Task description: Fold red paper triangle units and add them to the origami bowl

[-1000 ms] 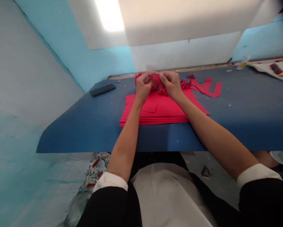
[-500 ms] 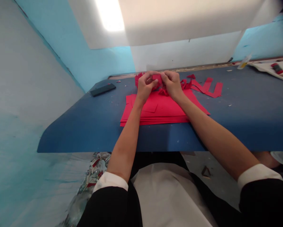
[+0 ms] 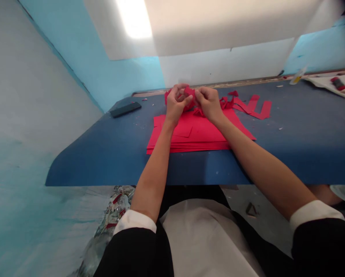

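Note:
Between my two hands is a small piece of red paper point(image 3: 190, 92), held up above a stack of red paper sheets point(image 3: 207, 130). The fingers of my left hand point(image 3: 176, 100) are curled round its left side. My right hand point(image 3: 208, 100) pinches its right edge between thumb and forefinger. A small cut rectangle of red paper point(image 3: 183, 131) lies on top of the stack. Folded red paper pieces point(image 3: 226, 103) are bunched just right of my right hand. Behind my left hand shows part of a spiky red paper piece point(image 3: 167, 93).
Red paper strips point(image 3: 259, 107) lie on the blue table point(image 3: 305, 127) to the right. A dark phone point(image 3: 125, 109) rests at the left. Far right are a glue bottle point(image 3: 298, 75) and a pale cloth point(image 3: 322, 84). The wall stands close behind and to the left.
My left fingers have shifted and lifted a little around the red paper. The piece has turned slightly, and my right hand has moved slightly left.

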The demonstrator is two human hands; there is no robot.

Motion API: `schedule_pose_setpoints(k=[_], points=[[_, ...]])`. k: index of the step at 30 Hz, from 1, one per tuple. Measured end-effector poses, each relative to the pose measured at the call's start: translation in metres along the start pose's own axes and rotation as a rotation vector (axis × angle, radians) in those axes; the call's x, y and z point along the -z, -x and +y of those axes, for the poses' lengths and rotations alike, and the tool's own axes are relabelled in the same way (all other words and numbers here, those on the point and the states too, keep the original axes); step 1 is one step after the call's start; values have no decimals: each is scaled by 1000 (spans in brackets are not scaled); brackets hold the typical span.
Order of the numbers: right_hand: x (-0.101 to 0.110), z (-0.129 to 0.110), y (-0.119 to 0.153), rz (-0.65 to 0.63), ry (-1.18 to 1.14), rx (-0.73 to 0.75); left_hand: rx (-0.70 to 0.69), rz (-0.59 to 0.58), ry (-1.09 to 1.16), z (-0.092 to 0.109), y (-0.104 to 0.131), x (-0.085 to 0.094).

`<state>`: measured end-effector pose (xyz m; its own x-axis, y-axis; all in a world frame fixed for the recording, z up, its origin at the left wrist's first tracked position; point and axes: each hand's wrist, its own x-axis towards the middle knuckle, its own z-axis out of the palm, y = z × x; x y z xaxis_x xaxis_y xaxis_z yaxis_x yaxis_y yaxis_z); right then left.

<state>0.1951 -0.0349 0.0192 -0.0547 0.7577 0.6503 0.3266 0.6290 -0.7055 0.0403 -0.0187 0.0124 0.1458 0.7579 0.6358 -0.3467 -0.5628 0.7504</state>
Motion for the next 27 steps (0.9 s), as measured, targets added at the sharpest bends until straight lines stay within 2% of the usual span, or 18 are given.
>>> schedule_pose_setpoints(k=[2,4,6,9,12,19,23,27], points=[[0,2,-2,-24,-94,-70,-5,-34,43,0,0,0],[-2,5,-3,-52,-193,-120,30,-18,10,1,0,0],[-4,8,-4,-72,-248,-136,52,1,-23,2,0,0],[-6,10,-5,-72,-260,-139,4,-38,12,4,2,-1],[-5,6,-4,-65,-231,-101,-17,-56,-13,4,3,-1],[-2,-4,2,-117,-190,10,9,-10,-80,0,0,3],[-3,-3,2,-79,-127,54,-33,-45,-60,-1,-1,5],[-4,-3,2,-47,-92,115,12,1,-128,-4,-1,6]])
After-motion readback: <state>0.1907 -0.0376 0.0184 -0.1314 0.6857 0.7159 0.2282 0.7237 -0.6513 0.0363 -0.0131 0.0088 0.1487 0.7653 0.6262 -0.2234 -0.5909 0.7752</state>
